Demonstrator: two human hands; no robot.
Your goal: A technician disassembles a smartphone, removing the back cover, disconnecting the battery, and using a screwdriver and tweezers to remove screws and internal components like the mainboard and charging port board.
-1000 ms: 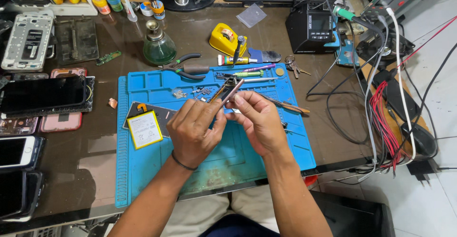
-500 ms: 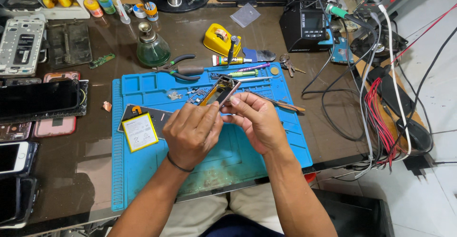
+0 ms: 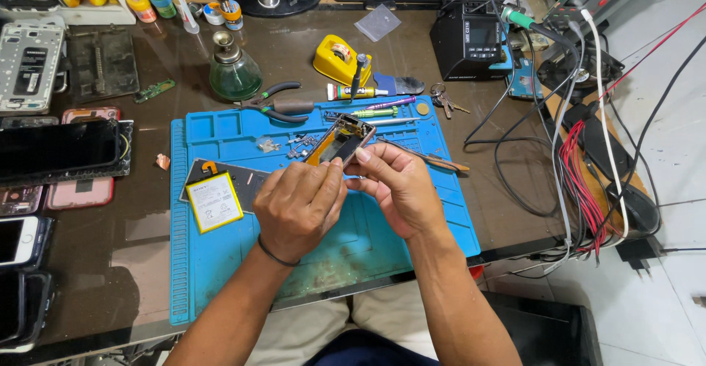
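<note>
An opened phone frame (image 3: 343, 140) with a gold edge is held tilted above the blue work mat (image 3: 220, 263). My left hand (image 3: 298, 203) grips its near end from the left, fingers curled over it. My right hand (image 3: 393, 186) holds the same near end from the right, thumb and fingers pinching the edge. The part under my fingers is hidden. A yellow-labelled battery (image 3: 213, 201) on a dark panel lies on the mat just left of my left hand. Small loose parts (image 3: 290, 145) sit on the mat beyond the phone frame.
Pliers (image 3: 276, 105), a glue tube (image 3: 353, 92), tweezers (image 3: 430, 159) and a green glass bottle (image 3: 234, 72) lie beyond the mat. Several phones and screens (image 3: 59, 149) are stacked at the left. A black station (image 3: 471, 39) and tangled cables (image 3: 581, 167) fill the right.
Both hands stay clasped on the phone frame. The view has shifted slightly, so the hands and mat sit a little lower and more to the left in frame.
</note>
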